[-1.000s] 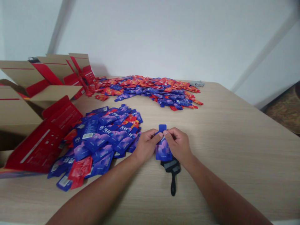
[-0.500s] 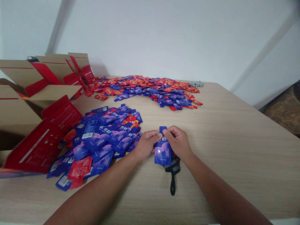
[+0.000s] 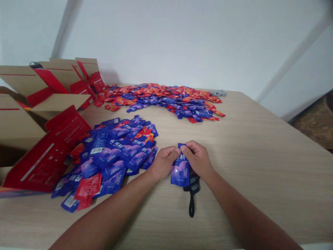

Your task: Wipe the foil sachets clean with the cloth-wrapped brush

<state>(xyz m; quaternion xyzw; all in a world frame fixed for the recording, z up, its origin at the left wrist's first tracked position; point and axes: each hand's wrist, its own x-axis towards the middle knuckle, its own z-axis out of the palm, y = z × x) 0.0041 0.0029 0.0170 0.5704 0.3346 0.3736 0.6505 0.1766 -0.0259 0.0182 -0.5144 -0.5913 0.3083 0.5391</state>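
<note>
Blue-purple foil pouch [image 3: 180,173] at near centre of the wood-grain table [image 3: 247,156], front face up, between the two hands; cannot tell whether its lower edge touches the tabletop. Left hand [image 3: 165,161] and right hand [image 3: 199,159] both clamped at the narrow top neck, thumbs side by side on the front, fingers curled behind and mostly hidden. Black loop-handled tool [image 3: 191,205] lies just beyond the pouch's lower right, partly covered. Near-left pouch pile [image 3: 117,149] close by the left hand, open red carton [image 3: 41,166] further left, mixed pouch heap [image 3: 161,97] along the far edge. Handling, by judgement: light, a soft filled body with a flatter, stiffer neck; glossy film probably slippery, seams likely the weak point under hard squeezing. Best hold: thumb and forefinger on the neck's side edges, lower body left free.
</note>
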